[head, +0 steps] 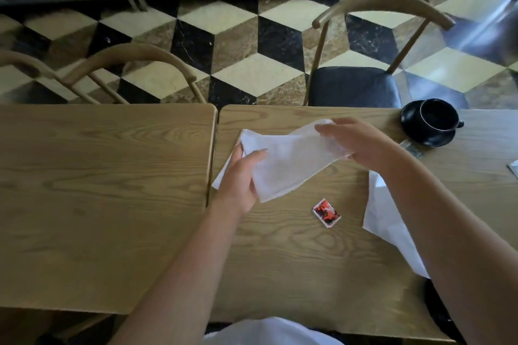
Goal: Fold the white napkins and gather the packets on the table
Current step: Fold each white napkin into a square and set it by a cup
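While your left grip (243, 173) pinches the white napkin (283, 159) at its left end, your right grip (353, 140) holds its far end; the red packet (326, 213) lies on the desk (280, 255) just nearer you.

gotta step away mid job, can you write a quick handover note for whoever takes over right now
Left hand: grips the near-left end of the white napkin.
Right hand: holds its far-right end, lifted.
Second napkin: unfolded, partly under the right forearm.
Red packet: loose on the table; another packet at the right edge.
Done: first napkin partly folded.
Left: finish it, fold the second, gather packets.
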The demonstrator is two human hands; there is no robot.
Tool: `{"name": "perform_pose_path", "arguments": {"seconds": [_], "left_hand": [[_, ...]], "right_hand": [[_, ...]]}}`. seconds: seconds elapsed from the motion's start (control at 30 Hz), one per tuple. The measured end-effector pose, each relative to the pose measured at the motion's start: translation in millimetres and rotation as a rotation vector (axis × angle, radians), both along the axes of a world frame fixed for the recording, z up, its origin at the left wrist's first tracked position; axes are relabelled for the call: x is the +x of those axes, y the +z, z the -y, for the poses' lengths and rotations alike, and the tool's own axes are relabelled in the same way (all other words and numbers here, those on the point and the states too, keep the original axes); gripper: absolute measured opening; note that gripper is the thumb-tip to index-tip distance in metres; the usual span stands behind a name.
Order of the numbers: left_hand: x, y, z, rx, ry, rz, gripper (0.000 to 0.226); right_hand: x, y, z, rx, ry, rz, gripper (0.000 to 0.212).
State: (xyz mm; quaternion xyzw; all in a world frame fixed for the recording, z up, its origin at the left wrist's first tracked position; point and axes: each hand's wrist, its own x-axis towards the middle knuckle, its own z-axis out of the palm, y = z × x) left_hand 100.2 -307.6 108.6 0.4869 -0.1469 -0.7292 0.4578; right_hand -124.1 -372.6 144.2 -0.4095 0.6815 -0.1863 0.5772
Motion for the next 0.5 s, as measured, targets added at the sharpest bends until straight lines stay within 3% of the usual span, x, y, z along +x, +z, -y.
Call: {"name": "perform_pose_path", "arguments": {"seconds": [0.23, 0.4, 0.5], "left_hand": [[39.2, 80.9, 16.0, -0.017, -0.092, -0.021, 0.011], [34.9, 132.4, 59.0, -0.051, -0.122, 0.046, 0.032], [32.1, 153.2, 68.9, -0.128, -0.119, 0.125, 0.036]], "right_hand": [[21.9, 77.5, -32.8, -0.104, -0.317, 0.485, 0.013], [32.5, 103.7, -10.8, -0.169, -0.444, 0.604, 0.007], [33.1, 117.7, -0.8, -0.206, -0.518, 0.633, 0.022]]}}
